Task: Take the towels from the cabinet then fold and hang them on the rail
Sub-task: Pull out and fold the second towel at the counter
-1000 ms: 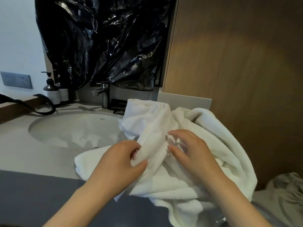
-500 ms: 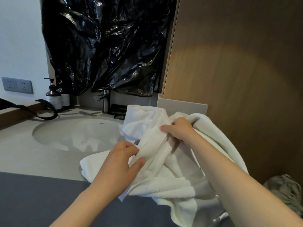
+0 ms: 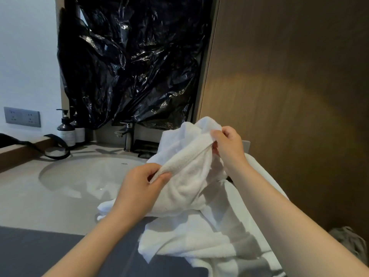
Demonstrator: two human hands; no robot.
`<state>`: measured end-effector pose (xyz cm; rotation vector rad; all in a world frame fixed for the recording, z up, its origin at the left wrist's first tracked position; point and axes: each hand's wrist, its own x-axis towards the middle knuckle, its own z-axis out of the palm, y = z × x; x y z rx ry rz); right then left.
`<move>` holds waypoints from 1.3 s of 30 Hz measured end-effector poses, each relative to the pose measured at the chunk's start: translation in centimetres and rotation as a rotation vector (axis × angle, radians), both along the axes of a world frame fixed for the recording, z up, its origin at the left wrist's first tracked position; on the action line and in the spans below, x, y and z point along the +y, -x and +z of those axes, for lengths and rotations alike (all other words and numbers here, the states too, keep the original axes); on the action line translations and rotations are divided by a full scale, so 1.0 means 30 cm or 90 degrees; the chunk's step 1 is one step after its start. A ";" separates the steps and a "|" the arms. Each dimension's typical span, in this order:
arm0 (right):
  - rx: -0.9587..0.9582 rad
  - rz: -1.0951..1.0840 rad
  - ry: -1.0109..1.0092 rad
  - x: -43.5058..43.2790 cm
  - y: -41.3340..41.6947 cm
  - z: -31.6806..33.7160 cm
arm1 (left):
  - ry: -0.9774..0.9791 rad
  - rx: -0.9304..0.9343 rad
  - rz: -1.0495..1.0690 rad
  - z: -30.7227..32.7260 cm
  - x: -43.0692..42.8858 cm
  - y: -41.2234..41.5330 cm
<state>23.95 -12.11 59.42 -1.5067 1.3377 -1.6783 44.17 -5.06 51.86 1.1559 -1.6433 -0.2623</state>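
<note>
A white towel (image 3: 191, 176) is bunched up over the right end of the sink counter, its lower folds spilling over the counter's front edge. My left hand (image 3: 137, 188) pinches one hemmed edge of it low and to the left. My right hand (image 3: 227, 142) pinches the same edge higher up and to the right, so the hem runs taut between the two hands. More white towel cloth (image 3: 199, 236) lies heaped underneath. No rail and no cabinet opening are in view.
A white basin (image 3: 87, 176) is sunk in the grey counter (image 3: 30, 200), with a tap (image 3: 127, 136) behind it. Two pump bottles (image 3: 66, 130) stand at the back left near a black strap (image 3: 56, 150). Black plastic sheet (image 3: 135, 62) covers the mirror. A wooden wall panel (image 3: 289, 96) rises on the right.
My right hand let go of the middle of the towel, took hold of its edge and lifted it up and right. My left hand kept its pinch and the hem stretched out.
</note>
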 end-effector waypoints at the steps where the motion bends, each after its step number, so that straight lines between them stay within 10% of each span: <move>1: -0.029 0.011 0.009 0.006 0.003 0.022 | 0.018 0.000 0.004 0.025 -0.004 -0.003; 7: -0.164 0.162 0.004 0.044 0.029 0.112 | 0.092 0.028 0.027 0.120 -0.016 -0.011; 12: 0.118 0.081 -0.041 0.064 0.073 0.115 | -0.040 -0.078 0.001 0.078 -0.025 0.009; 25: 0.092 0.151 0.046 0.205 0.128 0.101 | -0.123 -0.101 -0.076 0.077 0.001 0.105; 35: 0.377 -0.048 -0.127 0.235 0.292 -0.046 | -0.173 -0.155 -0.090 0.031 -0.047 0.214; 39: 0.328 0.178 -0.279 0.251 0.366 -0.150 | -0.102 -0.086 -0.132 0.037 -0.073 0.227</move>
